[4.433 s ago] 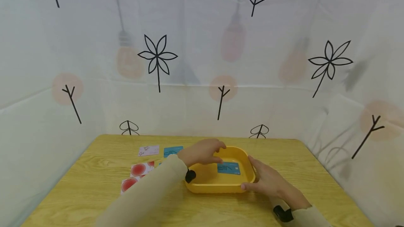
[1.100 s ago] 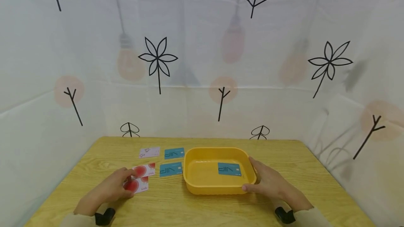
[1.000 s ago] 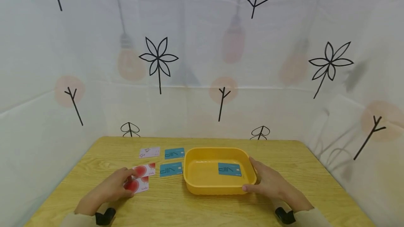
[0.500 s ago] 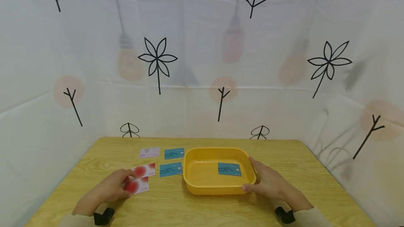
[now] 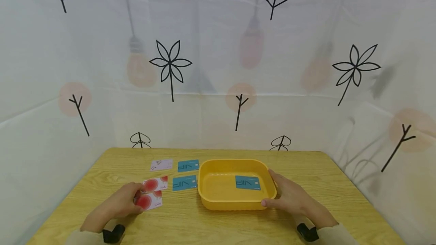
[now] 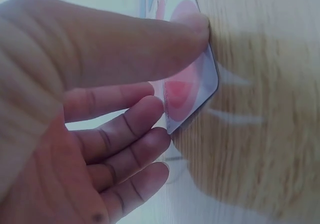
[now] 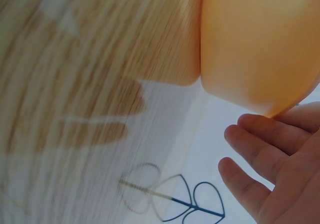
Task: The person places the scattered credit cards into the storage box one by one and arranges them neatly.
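Left of the tray we see the left hand pinching the nearer red card, while the right hand grips the tray's right end, one blue card lies inside, and on its left come the farther red card, two blue cards and a pale card.

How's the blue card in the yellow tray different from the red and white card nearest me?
The blue card bears large VIP lettering; the red and white card shows a red circle. The blue card lies inside the yellow tray, while the red and white card is outside it, held by the left hand. Both are rectangular.
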A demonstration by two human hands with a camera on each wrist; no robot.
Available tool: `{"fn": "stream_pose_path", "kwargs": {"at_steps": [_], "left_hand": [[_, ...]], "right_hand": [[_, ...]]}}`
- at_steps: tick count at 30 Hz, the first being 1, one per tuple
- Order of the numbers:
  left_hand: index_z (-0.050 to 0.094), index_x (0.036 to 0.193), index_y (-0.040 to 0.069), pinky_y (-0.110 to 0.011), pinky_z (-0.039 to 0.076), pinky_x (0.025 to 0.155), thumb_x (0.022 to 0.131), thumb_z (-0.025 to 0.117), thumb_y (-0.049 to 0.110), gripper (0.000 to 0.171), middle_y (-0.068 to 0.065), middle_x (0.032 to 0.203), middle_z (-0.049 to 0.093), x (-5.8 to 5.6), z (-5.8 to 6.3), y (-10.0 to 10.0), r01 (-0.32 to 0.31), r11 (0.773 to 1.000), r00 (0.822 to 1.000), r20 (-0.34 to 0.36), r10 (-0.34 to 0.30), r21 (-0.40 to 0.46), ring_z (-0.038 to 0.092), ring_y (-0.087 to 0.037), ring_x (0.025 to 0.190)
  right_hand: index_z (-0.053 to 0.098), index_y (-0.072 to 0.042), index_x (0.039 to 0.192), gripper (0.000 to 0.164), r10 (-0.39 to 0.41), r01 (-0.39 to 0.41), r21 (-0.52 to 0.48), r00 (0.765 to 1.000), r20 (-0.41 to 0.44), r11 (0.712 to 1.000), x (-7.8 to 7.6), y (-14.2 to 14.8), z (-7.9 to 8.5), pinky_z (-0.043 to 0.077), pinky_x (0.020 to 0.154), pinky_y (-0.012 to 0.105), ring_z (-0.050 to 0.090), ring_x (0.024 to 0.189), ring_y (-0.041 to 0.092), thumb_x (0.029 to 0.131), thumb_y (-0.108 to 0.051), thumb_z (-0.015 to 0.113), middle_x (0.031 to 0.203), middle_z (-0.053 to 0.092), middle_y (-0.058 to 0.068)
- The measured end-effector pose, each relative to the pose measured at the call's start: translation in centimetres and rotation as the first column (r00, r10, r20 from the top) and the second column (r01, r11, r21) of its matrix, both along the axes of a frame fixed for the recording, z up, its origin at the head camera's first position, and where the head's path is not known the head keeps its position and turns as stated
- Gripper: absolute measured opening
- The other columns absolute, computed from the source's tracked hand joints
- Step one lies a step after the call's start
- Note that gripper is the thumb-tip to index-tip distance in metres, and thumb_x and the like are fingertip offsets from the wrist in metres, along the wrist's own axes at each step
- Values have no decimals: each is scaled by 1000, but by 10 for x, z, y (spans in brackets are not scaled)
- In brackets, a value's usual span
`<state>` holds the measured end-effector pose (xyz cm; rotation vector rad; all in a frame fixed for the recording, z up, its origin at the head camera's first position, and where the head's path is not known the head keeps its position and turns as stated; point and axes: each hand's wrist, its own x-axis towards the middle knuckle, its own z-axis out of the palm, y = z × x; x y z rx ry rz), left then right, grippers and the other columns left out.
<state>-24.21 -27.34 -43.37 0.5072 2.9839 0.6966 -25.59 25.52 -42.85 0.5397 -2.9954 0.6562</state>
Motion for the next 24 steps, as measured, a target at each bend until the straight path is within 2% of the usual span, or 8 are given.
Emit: {"fn": "stream_pose_path", "kwargs": {"at_steps": [7,12,17,21,24], "left_hand": [[63,91,8,-29,41,67,65,86,19,36,0,83,49,1,1,0,31,999,999,-22,-31,-12,42,-15,75],[61,90,8,-27,39,63,65,86,18,37,-2,84,47,3,1,3,27,999,1000,-7,-27,17,41,-17,76],[59,96,8,-25,40,64,65,87,19,44,-3,87,47,3,1,5,3,999,999,38,-5,55,43,-19,79],[60,105,7,-27,43,66,68,86,20,47,-3,92,50,3,1,5,28,998,998,47,-31,65,46,-19,81],[62,109,11,-33,46,72,69,85,20,47,-3,94,52,2,1,4,44,998,998,34,-46,46,49,-18,84]], "right_hand": [[22,1,150,110,2,-2,2,1000,4,1000,-1,1,0,38,96,60,40,130,41,75,-65,66,146,37,21],[22,2,149,109,5,-5,2,1000,2,1000,0,1,0,38,95,60,40,130,40,75,-65,66,146,38,21],[22,1,150,108,10,-10,8,1000,0,1000,-1,1,0,39,94,59,41,129,40,75,-64,66,146,38,21],[22,1,150,108,13,-13,12,1000,-4,1000,-1,1,0,40,94,59,41,129,40,76,-63,66,146,38,20],[21,1,150,107,18,-18,12,1000,-7,1000,-1,2,0,40,93,59,41,129,40,76,-62,67,147,38,20]]}}
